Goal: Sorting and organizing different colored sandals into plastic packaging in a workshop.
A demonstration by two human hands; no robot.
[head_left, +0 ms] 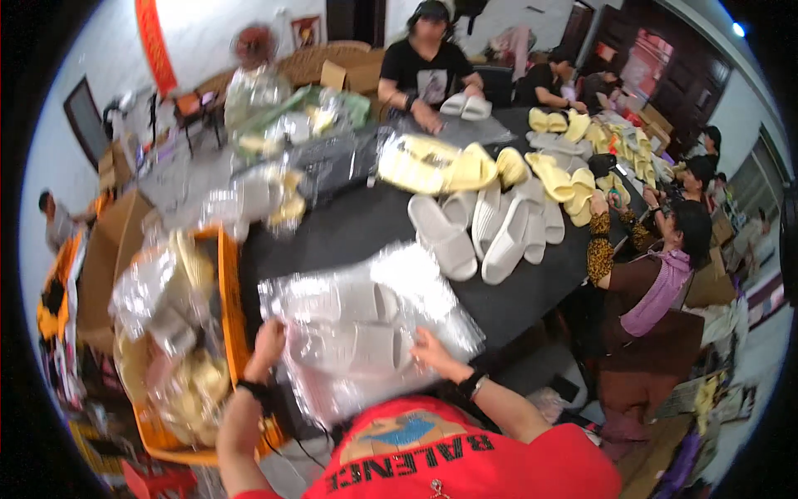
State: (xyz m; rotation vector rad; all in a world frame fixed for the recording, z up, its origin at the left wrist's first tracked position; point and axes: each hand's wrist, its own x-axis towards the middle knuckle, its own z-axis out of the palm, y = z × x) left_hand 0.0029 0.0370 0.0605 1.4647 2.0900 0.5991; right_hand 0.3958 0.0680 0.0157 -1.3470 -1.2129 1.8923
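A pair of light grey slide slippers lies side by side in a clear plastic bag, on top of a stack of shiny clear bags at the table's near edge. My left hand is closed on the bag's left edge, beside the toe ends. At the other end of the slippers, my right hand pinches the bag film with thumb and fingers. Beyond the stack, several loose grey slippers lie in a heap, with pale yellow slippers behind them.
An orange crate of bagged slippers stands to my left, by a cardboard box. Across the black table, a person in black handles grey slippers. Another person works at the right side. More bagged slippers lie at the far left.
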